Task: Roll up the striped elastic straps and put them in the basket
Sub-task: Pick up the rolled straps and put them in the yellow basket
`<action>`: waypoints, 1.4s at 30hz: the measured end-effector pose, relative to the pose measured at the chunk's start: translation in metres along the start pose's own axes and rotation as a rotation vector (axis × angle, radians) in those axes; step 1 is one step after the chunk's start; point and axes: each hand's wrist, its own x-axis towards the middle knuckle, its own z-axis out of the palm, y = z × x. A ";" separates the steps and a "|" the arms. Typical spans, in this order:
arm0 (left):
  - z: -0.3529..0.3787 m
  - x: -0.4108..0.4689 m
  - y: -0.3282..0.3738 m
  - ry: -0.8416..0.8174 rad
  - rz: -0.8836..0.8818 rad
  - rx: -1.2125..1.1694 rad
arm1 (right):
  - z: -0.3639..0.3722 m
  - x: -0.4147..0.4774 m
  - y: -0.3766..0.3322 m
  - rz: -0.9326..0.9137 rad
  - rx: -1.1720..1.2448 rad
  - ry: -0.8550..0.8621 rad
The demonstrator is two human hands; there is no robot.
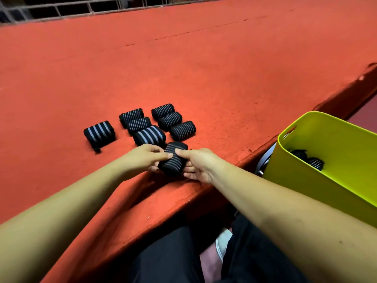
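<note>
Here, the left hand (142, 158) and right hand (196, 167) pinch a rolled black grey-striped elastic strap (172, 160) between them, likely so it cannot unwind, the lime-green plastic basket (326, 190) standing to their right.

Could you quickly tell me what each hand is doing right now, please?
Left hand: holding the strap roll.
Right hand: holding the same roll.
</note>
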 end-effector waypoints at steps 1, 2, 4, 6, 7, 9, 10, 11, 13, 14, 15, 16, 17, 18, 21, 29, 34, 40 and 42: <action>0.004 0.002 0.004 0.001 0.026 -0.036 | -0.003 0.000 -0.003 -0.013 0.025 -0.013; 0.008 0.006 0.009 -0.003 0.047 -0.036 | -0.006 -0.001 -0.007 -0.032 0.050 -0.019; 0.015 0.017 0.021 -0.001 0.085 0.047 | -0.017 0.001 -0.012 -0.096 0.080 0.020; 0.019 0.037 0.034 0.091 0.163 0.191 | -0.032 0.002 -0.018 -0.147 0.078 0.101; 0.019 0.049 0.041 0.191 0.222 0.311 | -0.041 0.002 -0.021 -0.156 0.082 0.143; 0.016 0.073 0.054 0.386 0.320 0.603 | -0.060 0.003 -0.026 -0.161 0.109 0.214; 0.016 0.086 0.058 0.421 0.338 0.706 | -0.068 0.003 -0.028 -0.163 0.119 0.237; 0.016 0.099 0.060 0.416 0.317 0.796 | -0.075 0.004 -0.029 -0.166 0.121 0.251; 0.022 0.119 0.064 0.369 0.210 0.947 | -0.087 0.002 -0.033 -0.179 0.118 0.258; 0.025 0.125 0.064 0.347 0.160 1.002 | -0.092 0.002 -0.035 -0.186 0.120 0.256; 0.028 0.129 0.065 0.328 0.129 1.049 | -0.097 0.001 -0.036 -0.192 0.124 0.257; 0.029 0.134 0.063 0.308 0.114 1.093 | -0.101 0.001 -0.037 -0.197 0.128 0.260; 0.028 0.137 0.062 0.287 0.105 1.140 | -0.104 0.000 -0.038 -0.198 0.130 0.265; 0.025 0.140 0.060 0.268 0.097 1.180 | -0.107 0.000 -0.038 -0.199 0.131 0.267; 0.018 0.146 0.054 0.249 0.057 1.217 | -0.113 -0.003 -0.041 -0.199 0.152 0.247; 0.031 0.113 0.096 0.393 0.159 0.664 | -0.139 -0.037 -0.070 -0.288 0.175 0.170; 0.086 0.082 0.169 0.032 0.271 -0.152 | -0.191 -0.079 -0.095 -0.353 0.222 0.217; 0.190 0.085 0.232 -0.235 0.297 -0.238 | -0.280 -0.129 -0.086 -0.262 0.298 0.425; 0.229 0.093 0.238 -0.276 0.262 -0.174 | -0.310 -0.139 -0.069 -0.172 0.296 0.532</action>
